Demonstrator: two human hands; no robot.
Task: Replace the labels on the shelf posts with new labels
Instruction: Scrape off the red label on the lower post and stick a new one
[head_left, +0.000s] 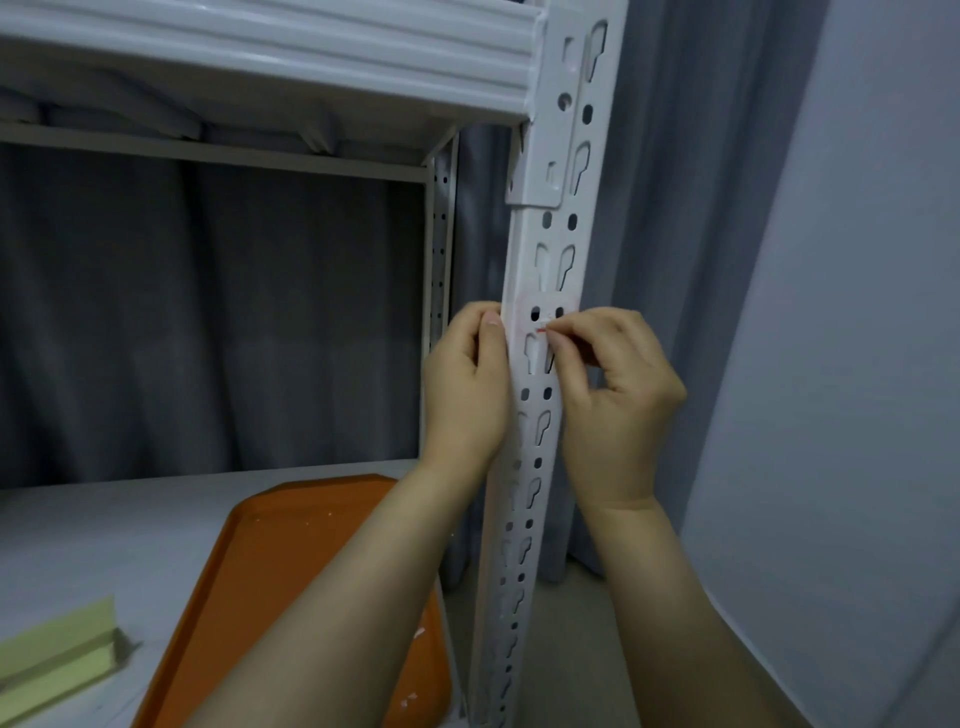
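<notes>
While the left hand (467, 384) is bracing the post (540, 364) with curled fingers, the right hand (618, 395) is pinching the label's (540, 314) red-marked lower edge — best peeled slowly, low along the metal, so it lifts whole.

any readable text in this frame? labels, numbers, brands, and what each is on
None readable.
Label on the white shelf post: pale, a small red mark at its lower edge by the right hand fingertips; no legible characters.
Orange tray: no print, only white flecks.
Green block on the shelf: no text visible.
</notes>
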